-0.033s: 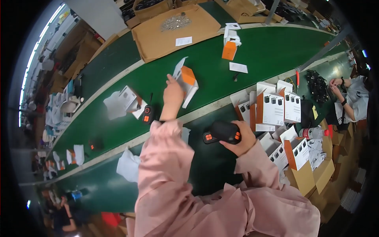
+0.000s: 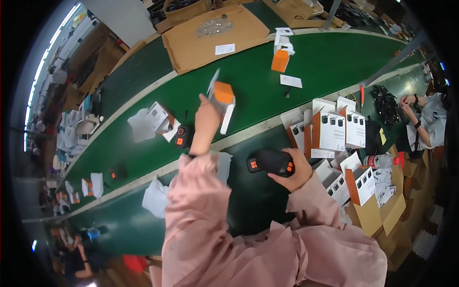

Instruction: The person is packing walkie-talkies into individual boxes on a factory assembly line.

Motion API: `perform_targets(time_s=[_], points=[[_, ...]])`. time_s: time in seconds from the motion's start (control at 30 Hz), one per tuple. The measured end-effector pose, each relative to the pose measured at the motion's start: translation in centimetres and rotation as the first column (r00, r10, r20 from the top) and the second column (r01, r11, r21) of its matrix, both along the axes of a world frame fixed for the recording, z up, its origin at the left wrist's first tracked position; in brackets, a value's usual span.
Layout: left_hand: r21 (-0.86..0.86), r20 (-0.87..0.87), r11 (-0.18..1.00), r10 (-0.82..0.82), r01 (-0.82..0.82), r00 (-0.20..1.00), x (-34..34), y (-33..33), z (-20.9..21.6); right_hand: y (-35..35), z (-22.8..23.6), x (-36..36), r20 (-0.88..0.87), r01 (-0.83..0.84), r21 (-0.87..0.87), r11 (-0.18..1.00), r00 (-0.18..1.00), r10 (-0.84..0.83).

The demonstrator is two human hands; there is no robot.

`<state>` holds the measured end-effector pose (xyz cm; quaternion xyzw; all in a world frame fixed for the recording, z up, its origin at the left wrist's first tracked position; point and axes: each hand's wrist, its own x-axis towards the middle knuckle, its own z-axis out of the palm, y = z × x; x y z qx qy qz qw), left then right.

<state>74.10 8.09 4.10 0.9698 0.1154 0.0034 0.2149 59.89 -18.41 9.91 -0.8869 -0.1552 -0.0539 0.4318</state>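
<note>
My left hand (image 2: 207, 120) reaches over the green belt (image 2: 253, 103) and grips the side of an open white and orange box (image 2: 223, 92). One finger sticks out along the box; the others are partly hidden. My right hand (image 2: 297, 170) is closed around a rounded black device (image 2: 275, 160) with orange squares, low over the near table. Against its left end shows a second black part (image 2: 254, 165) with orange squares; whether I hold that too is unclear. Left of my left wrist, a black device (image 2: 181, 137) with orange squares and a short antenna stands on the belt.
Several white and orange boxes (image 2: 330, 131) stand at the right, beside a cardboard carton (image 2: 364, 217) and a bottle (image 2: 380, 161). Another open box (image 2: 280, 60) lies farther along the belt. A cardboard tray (image 2: 191, 50) sits behind. A co-worker's hands (image 2: 408, 106) are at far right.
My left hand has drawn slightly back toward me, and the open box has shifted left and tilted with it. My right hand keeps its hold on the black device.
</note>
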Motion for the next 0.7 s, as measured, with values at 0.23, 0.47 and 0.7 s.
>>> perform_targets(time_s=[0.23, 0.47, 0.7], points=[[-0.796, -0.472, 0.350, 0.151, -0.493, 0.869, -23.6, -1.4, 1.2, 1.6, 0.7, -5.2, -0.320, -0.548, 0.130, 0.826, 0.766, 0.558], [-0.742, -0.670, 0.154, -0.111, -0.653, 0.734, -31.5, -5.3, -3.6, -0.8, -5.3, -7.9, -0.389, -0.653, 0.171, 0.738, 0.644, 0.659], [-0.111, 0.137, 0.980, -0.148, 0.164, 0.979, -20.4, 6.3, -4.2, -5.0, 0.9, -8.7, -0.361, -0.495, 0.125, 0.860, 0.785, 0.504]])
